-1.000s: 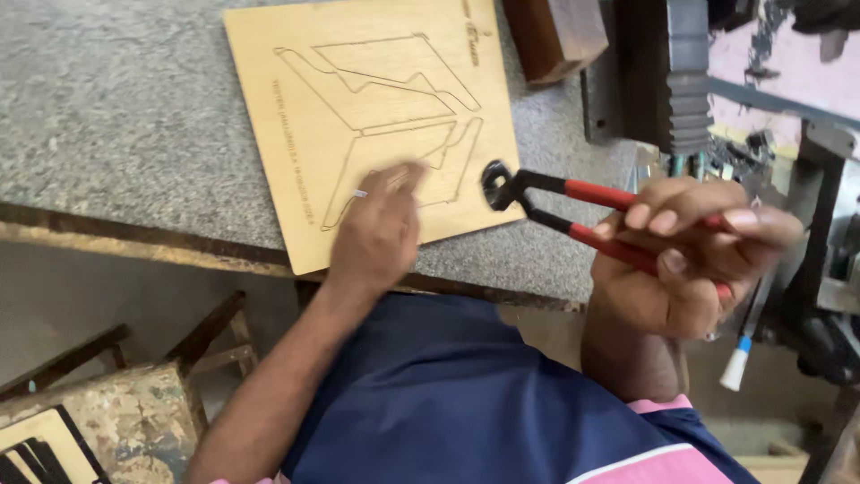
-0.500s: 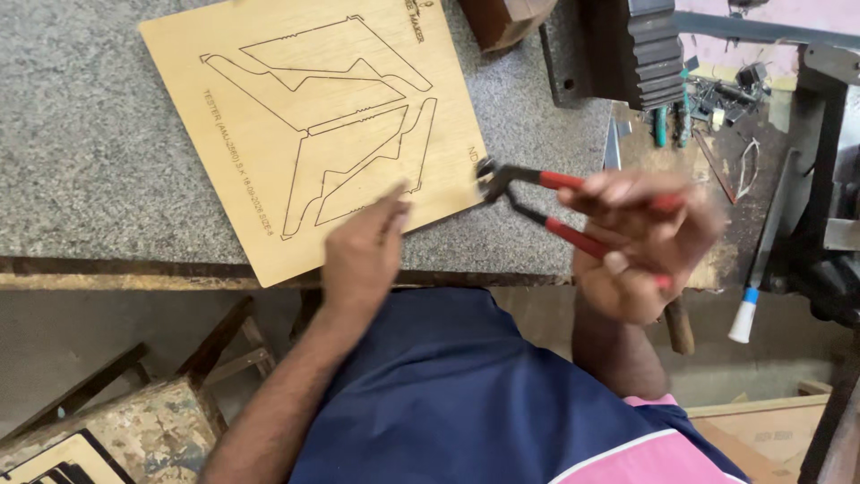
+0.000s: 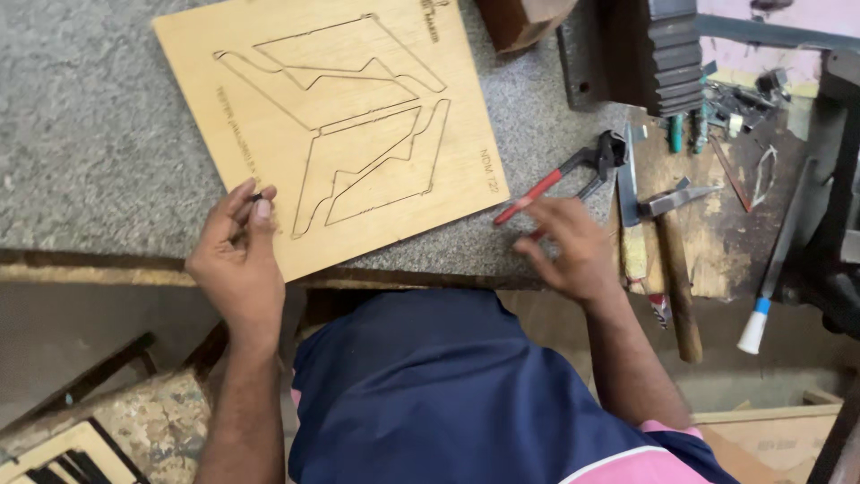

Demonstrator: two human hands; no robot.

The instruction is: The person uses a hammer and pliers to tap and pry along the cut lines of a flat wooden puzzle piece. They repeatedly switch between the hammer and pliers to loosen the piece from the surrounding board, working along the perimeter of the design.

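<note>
just left hand (image 3: 237, 260) at plywood board (image 3: 331, 125) edge, pincers (image 3: 564, 179) beside right hand (image 3: 569, 251)

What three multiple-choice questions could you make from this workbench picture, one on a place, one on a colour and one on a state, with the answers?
1. Where do the pincers lie?
A. On the stone bench, right of the plywood board
B. On top of the board
C. On the person's lap

2. What colour are the pincer handles?
A. Blue
B. Red
C. Yellow

3. How is the left hand placed?
A. Flat on the lap
B. Gripping the hammer
C. At the board's lower left edge, pinching something small and dark

Answers: 1 A, the pincers rest on the grey bench beside the board, by the right hand. 2 B, both handles show red. 3 C, the fingertips meet over that edge.
</note>
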